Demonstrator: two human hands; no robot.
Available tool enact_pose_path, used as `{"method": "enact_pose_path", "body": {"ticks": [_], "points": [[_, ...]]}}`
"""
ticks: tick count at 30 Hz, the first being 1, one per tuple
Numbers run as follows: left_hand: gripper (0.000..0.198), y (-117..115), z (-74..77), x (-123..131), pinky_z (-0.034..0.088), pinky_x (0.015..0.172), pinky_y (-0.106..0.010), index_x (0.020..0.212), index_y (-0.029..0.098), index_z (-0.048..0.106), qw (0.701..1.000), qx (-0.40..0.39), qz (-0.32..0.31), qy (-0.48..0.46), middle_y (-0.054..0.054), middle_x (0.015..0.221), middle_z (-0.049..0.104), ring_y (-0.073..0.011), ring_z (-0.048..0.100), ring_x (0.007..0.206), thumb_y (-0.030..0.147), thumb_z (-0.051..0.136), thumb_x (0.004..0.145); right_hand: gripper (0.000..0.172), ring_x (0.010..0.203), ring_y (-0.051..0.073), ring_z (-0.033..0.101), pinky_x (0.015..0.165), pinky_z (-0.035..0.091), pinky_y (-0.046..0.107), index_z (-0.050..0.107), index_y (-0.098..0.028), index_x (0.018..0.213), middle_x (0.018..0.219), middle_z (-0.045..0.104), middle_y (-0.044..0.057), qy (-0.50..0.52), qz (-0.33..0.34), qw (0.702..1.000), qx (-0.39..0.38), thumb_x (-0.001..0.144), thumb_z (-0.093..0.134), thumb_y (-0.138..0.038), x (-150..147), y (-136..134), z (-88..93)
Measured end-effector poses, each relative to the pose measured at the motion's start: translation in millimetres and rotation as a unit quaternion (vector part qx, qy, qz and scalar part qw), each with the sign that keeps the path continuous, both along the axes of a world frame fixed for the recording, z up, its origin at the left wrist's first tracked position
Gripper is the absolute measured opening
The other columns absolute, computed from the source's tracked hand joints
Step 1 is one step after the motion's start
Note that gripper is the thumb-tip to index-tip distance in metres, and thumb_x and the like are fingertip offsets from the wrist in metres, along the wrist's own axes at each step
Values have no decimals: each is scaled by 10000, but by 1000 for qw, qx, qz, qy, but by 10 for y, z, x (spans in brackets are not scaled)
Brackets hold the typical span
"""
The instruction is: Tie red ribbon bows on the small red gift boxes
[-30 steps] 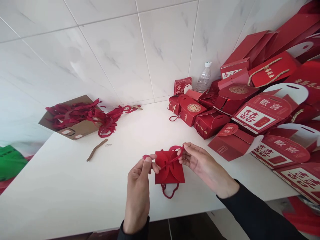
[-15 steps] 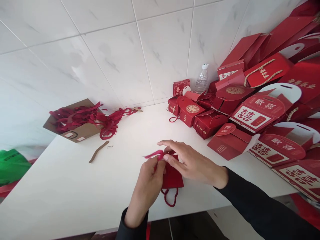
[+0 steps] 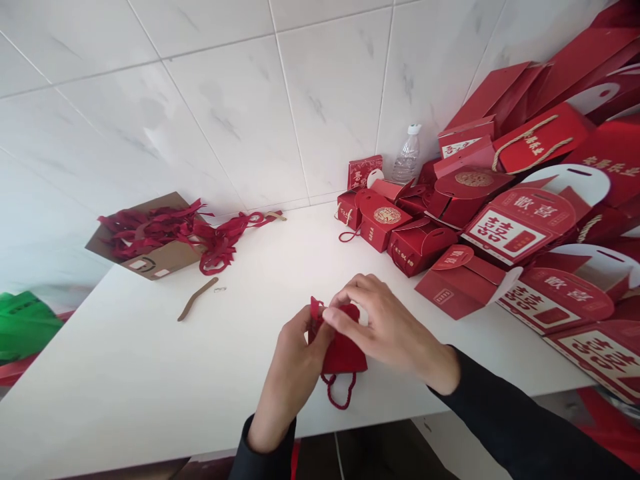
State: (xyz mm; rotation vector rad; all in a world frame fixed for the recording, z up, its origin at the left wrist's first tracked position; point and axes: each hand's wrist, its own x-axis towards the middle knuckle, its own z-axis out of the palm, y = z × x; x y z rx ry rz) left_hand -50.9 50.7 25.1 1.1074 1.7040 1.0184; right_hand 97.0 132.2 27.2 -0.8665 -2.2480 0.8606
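A small red gift box (image 3: 344,352) with a red cord handle (image 3: 341,392) stands on the white table (image 3: 150,373) near its front edge. My left hand (image 3: 293,370) grips the box's left side, thumb and fingers pinched on a red ribbon (image 3: 315,308) at the top. My right hand (image 3: 385,327) lies over the box's top from the right, fingers curled and pinching the same ribbon. The box's closure is mostly hidden under my fingers.
A cardboard box (image 3: 150,257) full of red ribbons sits at the back left, with a brown strip (image 3: 197,299) lying in front of it. Several red gift boxes (image 3: 500,227) are heaped along the right, with a plastic bottle (image 3: 409,155) against the tiled wall.
My hands came together from either side of the box. The ribbon, stretched out a second ago, is bunched at the box's top under my fingers.
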Motion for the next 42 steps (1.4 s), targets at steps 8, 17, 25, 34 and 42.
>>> {"method": "enact_pose_path", "body": {"ticks": [8, 17, 25, 34, 42], "points": [[291, -115, -20, -77, 496, 793, -322, 1055, 225, 689, 999, 23, 2, 32, -35, 929, 699, -196, 622, 875, 433, 524, 938, 87, 939, 208, 600, 852, 471, 364, 600, -222, 939, 973, 628, 39, 49, -13, 997, -63, 1002, 563, -270, -47, -106, -44], [343, -170, -115, -44, 422, 642, -266, 791, 206, 684, 987, 31, 139, 74, -10, 715, 650, -162, 526, 699, 528, 608, 880, 151, 682, 193, 595, 647, 470, 331, 560, -237, 957, 856, 664, 28, 42, -87, 990, -104, 1025, 478, -344, 1, -151, -114], [250, -236, -258, 212, 465, 739, -297, 854, 225, 654, 966, 123, 224, 45, -38, 921, 652, -191, 578, 869, 468, 621, 900, 194, 945, 227, 652, 800, 527, 362, 553, -257, 1200, 1065, 692, 52, 83, -90, 992, -40, 1016, 498, -238, 55, -276, -168], [182, -250, -269, 131, 451, 1039, -374, 1103, 295, 623, 980, 182, 73, 27, -28, 1305, 627, -204, 565, 1245, 332, 641, 926, 190, 927, 203, 622, 811, 530, 353, 596, -229, 1014, 953, 652, 45, 64, 57, 996, 2, 1002, 452, -106, 92, -210, -40], [183, -152, -330, -7, 484, 804, -306, 943, 271, 714, 983, 160, 36, 79, -17, 948, 698, -183, 588, 932, 380, 569, 967, 155, 970, 179, 647, 854, 534, 320, 594, -248, 1103, 1032, 674, 21, 71, 7, 997, -11, 1007, 523, -149, 170, -147, -61]]}}
